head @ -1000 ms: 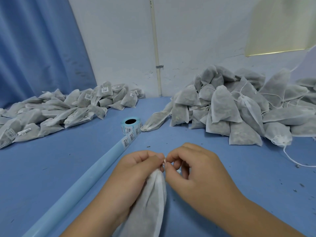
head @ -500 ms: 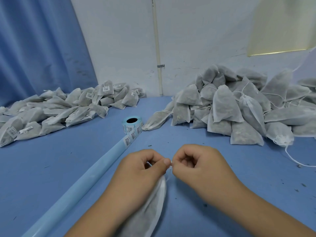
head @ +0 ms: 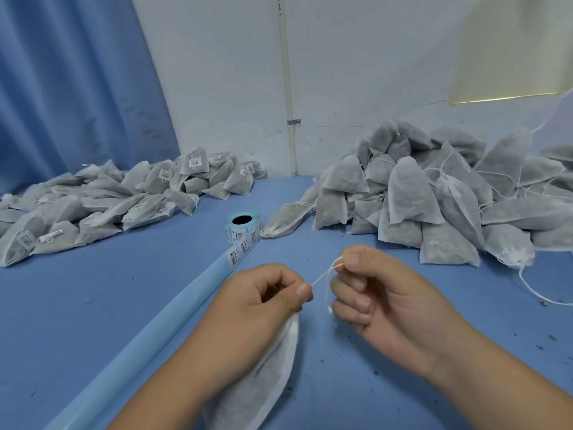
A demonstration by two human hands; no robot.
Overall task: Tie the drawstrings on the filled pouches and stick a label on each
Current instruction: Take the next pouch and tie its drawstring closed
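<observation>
A filled white pouch (head: 263, 383) lies on the blue table (head: 124, 290) under my left hand (head: 257, 308), which grips its gathered neck. Its white drawstring (head: 325, 277) runs taut from that neck up to my right hand (head: 381, 296), pinched between thumb and forefinger, with a knotted end dangling below. A roll of barcode labels (head: 242, 231) stands just beyond my hands, and its strip trails down a long light-blue backing sheet (head: 148, 333).
A large heap of filled pouches (head: 434, 193) with loose strings fills the back right. A lower pile of labelled pouches (head: 108, 197) spreads along the back left by a blue curtain (head: 71, 88). Dark crumbs dot the table at the right.
My hands were together at the pouch's neck. My right hand has drawn up and to the right, pulling the drawstring out into view, while the left stays on the neck.
</observation>
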